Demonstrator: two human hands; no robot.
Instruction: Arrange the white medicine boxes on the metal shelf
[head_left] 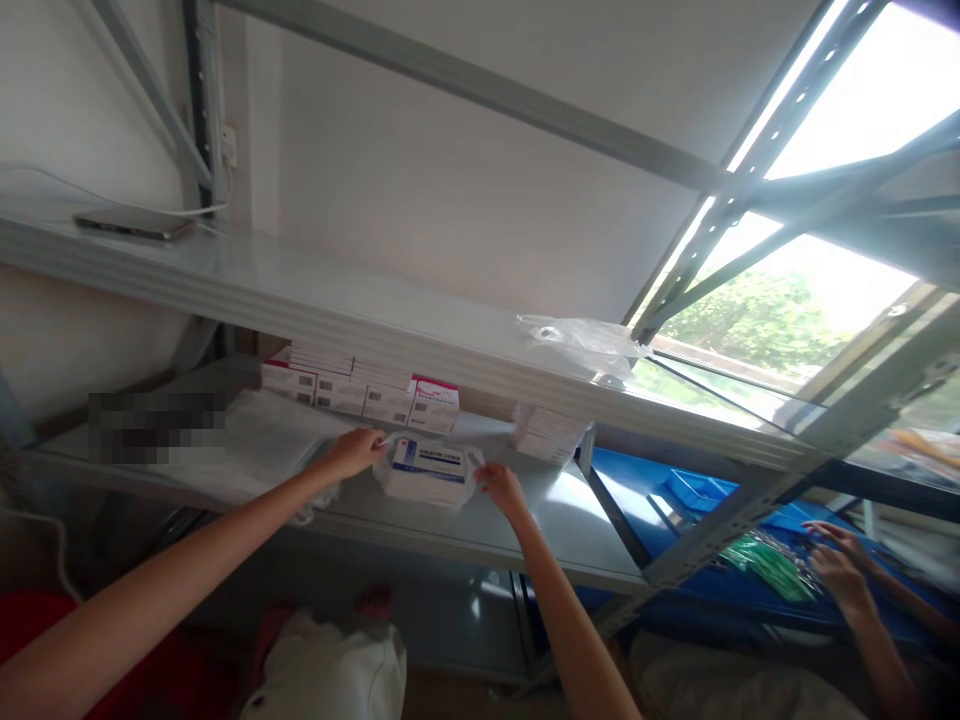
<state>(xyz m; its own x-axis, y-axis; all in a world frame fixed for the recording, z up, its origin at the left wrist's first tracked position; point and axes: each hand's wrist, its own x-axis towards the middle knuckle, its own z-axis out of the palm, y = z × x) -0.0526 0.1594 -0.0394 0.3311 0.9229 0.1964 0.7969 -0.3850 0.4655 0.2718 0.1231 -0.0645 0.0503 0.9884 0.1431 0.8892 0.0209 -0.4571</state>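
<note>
A white box with a blue printed label (pixel 429 460) lies in a clear plastic bag (pixel 387 474) above the lower shelf. My left hand (pixel 356 452) is closed on the left edge of the bag. On the opposite side, my right hand (pixel 501 486) pinches the bag's right edge. Behind the bag stands a row of white and red boxes (pixel 386 402) with barcodes. A stack of flat clear bags (pixel 255 440) lies left of my left hand.
The upper shelf (pixel 360 295) crosses above my hands, with a crumpled clear bag (pixel 581 338) and a flat dark device (pixel 135 222) on it. A wrapped bundle (pixel 547 432) sits to the right. A metal post (pixel 720 530) separates me from a co-worker's hands (pixel 838 570) over a blue surface.
</note>
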